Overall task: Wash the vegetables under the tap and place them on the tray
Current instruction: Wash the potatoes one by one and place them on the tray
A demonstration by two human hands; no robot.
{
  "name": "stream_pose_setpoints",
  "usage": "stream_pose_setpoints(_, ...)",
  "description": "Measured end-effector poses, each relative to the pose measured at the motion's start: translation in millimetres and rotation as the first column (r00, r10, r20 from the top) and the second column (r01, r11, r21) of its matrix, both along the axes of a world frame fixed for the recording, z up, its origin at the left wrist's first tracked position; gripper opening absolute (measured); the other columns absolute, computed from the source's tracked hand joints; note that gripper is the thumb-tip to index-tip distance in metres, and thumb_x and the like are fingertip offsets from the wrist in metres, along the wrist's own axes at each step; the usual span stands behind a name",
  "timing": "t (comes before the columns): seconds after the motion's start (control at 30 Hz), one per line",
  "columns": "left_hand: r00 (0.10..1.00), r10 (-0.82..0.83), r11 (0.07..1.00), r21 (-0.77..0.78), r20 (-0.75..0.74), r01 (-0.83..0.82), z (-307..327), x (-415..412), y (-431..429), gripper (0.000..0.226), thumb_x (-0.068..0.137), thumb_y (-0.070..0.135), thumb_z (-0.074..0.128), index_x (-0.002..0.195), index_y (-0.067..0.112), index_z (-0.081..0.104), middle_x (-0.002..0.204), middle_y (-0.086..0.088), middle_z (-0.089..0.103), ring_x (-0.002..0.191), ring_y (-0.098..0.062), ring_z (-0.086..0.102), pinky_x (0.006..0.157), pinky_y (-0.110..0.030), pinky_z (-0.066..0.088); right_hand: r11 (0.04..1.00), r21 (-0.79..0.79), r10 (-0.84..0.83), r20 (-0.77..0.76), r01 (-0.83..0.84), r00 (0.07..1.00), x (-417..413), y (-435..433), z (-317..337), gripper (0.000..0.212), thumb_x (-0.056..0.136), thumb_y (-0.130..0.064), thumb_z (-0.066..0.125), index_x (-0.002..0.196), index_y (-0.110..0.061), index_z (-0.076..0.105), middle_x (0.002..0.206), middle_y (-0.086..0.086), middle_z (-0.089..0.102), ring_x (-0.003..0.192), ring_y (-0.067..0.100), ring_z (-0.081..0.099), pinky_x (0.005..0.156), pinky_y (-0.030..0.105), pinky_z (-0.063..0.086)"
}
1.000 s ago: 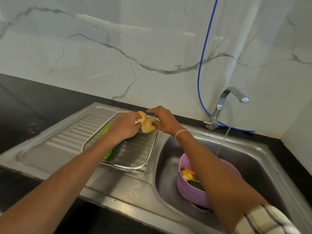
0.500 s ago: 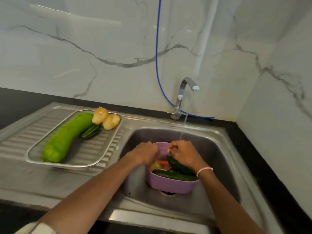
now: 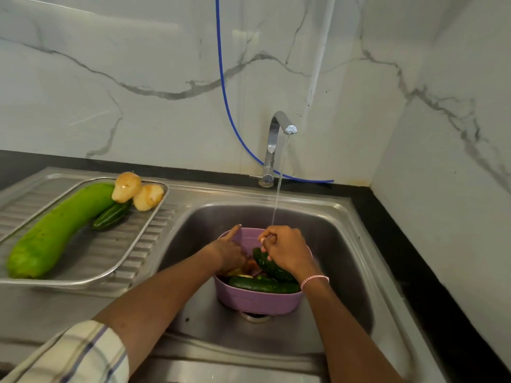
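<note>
A dark cucumber (image 3: 269, 265) is being gripped by the right hand (image 3: 287, 251) inside the purple basket (image 3: 258, 301) in the sink (image 3: 345, 244), under the running tap (image 3: 279, 134). Something among the basket's vegetables is being reached for by the left hand (image 3: 228, 254), index finger extended; its grasp cannot be told. Bottle gourd (image 3: 55, 230), small cucumber (image 3: 110, 215) and two potatoes (image 3: 137, 190) are lying on the tray (image 3: 110, 261).

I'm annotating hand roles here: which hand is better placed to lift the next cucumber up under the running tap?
The right hand. It is already wrapped around a cucumber in the purple basket, just below the water stream. The left hand is deeper in the basket, index finger extended, gripping nothing visible.
</note>
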State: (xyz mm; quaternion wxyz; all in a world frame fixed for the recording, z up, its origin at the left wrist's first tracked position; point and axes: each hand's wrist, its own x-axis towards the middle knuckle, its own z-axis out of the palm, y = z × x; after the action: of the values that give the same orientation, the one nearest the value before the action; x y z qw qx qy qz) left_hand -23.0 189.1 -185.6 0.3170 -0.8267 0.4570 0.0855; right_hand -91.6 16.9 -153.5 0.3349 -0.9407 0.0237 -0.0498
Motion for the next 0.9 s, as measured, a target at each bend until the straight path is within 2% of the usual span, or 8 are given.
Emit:
stream_pose_setpoints(0.1,0.997,-0.076,0.996,0.047,0.034,0.074,-6.0,10.0,-0.9,0.041,0.096,0.026,0.063,0.136,0.032,0.061,0.125,-0.006,0.07,0.135,-0.031,0.056,0.119,-0.072,-0.012,0.999,0.014,-0.031,0.027,0.031,0.999,0.6,-1.4,-0.3,0.013,0.099,-0.025,0.067,0.093,-0.031,0.077,0.085,-0.006,0.077,0.078,0.017,0.075,0.083,0.044,0.064)
stream_pose_setpoints(0.23,0.982,-0.16,0.987,0.018,0.104,0.159,-4.5,22.8,-0.5,0.054,0.093,0.017,0.067,0.145,0.028,0.056,0.152,-0.017,0.046,0.146,-0.038,0.04,0.126,-0.063,0.0,0.99,0.052,-0.133,0.032,0.131,0.991,1.5,-7.0,-1.3,0.011,0.095,-0.025,0.067,0.093,-0.03,0.077,0.087,-0.005,0.078,0.083,0.018,0.075,0.081,0.044,0.065)
stream_pose_setpoints(0.33,0.987,-0.128,0.986,-0.096,0.096,0.138,15.1,27.0,1.0,0.066,0.093,0.024,0.07,0.154,0.03,0.044,0.158,-0.02,0.037,0.152,-0.041,0.027,0.128,-0.052,0.017,0.97,0.027,-0.24,0.014,0.24,0.971,2.6,-14.8,0.8,0.013,0.096,-0.025,0.066,0.096,-0.028,0.079,0.094,-0.003,0.078,0.089,0.02,0.073,0.083,0.039,0.063)
stream_pose_setpoints(0.4,0.998,-0.008,0.966,-0.259,0.058,0.023,27.9,27.1,4.8,0.077,0.088,0.044,0.075,0.155,0.032,0.04,0.151,-0.016,0.044,0.145,-0.037,0.037,0.126,-0.048,0.025,0.959,0.034,-0.282,-0.021,0.282,0.959,3.3,-20.2,1.5,0.015,0.098,-0.023,0.065,0.099,-0.026,0.08,0.1,0.0,0.077,0.095,0.022,0.071,0.082,0.034,0.057)
stream_pose_setpoints(0.47,0.98,0.183,0.833,-0.516,-0.082,-0.199,36.4,19.5,7.7,0.084,0.08,0.053,0.079,0.152,0.034,0.041,0.142,-0.008,0.052,0.132,-0.03,0.05,0.117,-0.046,0.039,0.953,0.058,-0.294,-0.068,0.298,0.953,3.7,-23.1,1.0,0.017,0.099,-0.021,0.063,0.102,-0.024,0.08,0.106,0.003,0.077,0.1,0.024,0.07,0.085,0.035,0.056)
stream_pose_setpoints(0.57,0.87,0.326,0.405,-0.777,-0.37,-0.483,36.0,0.2,6.0,0.082,0.069,0.041,0.09,0.142,0.033,0.053,0.134,-0.002,0.062,0.121,-0.025,0.06,0.101,-0.039,0.051,0.952,0.095,-0.28,-0.113,0.291,0.953,4.5,-21.3,0.0,0.019,0.097,-0.019,0.062,0.097,-0.029,0.078,0.11,0.004,0.077,0.106,0.028,0.07,0.096,0.045,0.059)
stream_pose_setpoints(0.7,0.584,0.15,-0.083,-0.599,-0.798,-0.796,21.2,-16.2,-7.6,0.075,0.065,0.014,0.095,0.131,0.028,0.062,0.12,-0.001,0.067,0.103,-0.022,0.068,0.077,-0.038,0.063,0.887,0.412,-0.153,-0.167,0.21,0.974,5.4,-12.0,-0.2,0.016,0.104,-0.024,0.058,0.103,-0.028,0.074,0.105,0.005,0.077,0.096,0.029,0.076,0.088,0.047,0.065)
stream_pose_setpoints(0.9,0.585,-0.016,0.013,-0.585,-0.811,-0.811,20.9,-16.1,-23.8,0.078,0.072,0.019,0.092,0.138,0.028,0.053,0.123,0.006,0.064,0.109,-0.008,0.062,0.084,-0.021,0.054,0.765,0.628,-0.017,-0.198,0.14,0.98,3.2,-2.6,-5.8,0.034,0.105,-0.032,0.063,0.138,-0.025,0.059,0.127,0.005,0.066,0.104,0.023,0.073,0.083,0.04,0.067)
